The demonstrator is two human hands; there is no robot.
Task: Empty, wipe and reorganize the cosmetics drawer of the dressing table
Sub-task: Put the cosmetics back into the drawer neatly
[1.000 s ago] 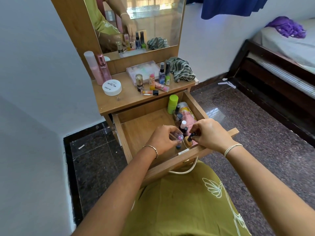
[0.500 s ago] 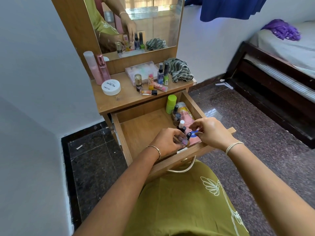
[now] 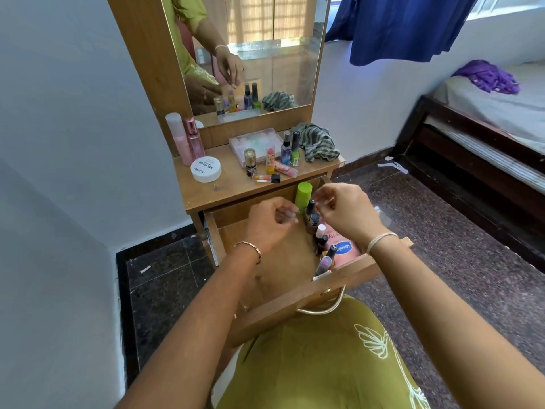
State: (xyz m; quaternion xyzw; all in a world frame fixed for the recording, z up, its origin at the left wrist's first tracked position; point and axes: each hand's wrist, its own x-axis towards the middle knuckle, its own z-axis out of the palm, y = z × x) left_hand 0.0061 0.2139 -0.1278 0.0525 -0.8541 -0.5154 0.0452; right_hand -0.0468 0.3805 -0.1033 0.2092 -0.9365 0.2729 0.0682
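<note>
Standing pulled out toward the lower centre of the frame, the drawer (image 3: 309,296) has its front panel slanting from lower left up to the right. Small bottles (image 3: 320,234) stand upright in a row along its right side, from a green bottle (image 3: 303,196) at the back to the front panel, with a pink tube (image 3: 343,249) beside them. Higher up, the tabletop (image 3: 233,187) carries a white jar (image 3: 205,169) and a striped cloth (image 3: 318,141) below the mirror (image 3: 265,39). Dark floor (image 3: 442,231) and a bed (image 3: 501,113) fill the right. Over the row's back end, the left hand (image 3: 268,225) curls its fingers (image 3: 287,215) inward around nothing visible. The right hand (image 3: 348,216) bends its fingers (image 3: 324,199) just above a dark cap; whether they pinch anything cannot be told.
</note>
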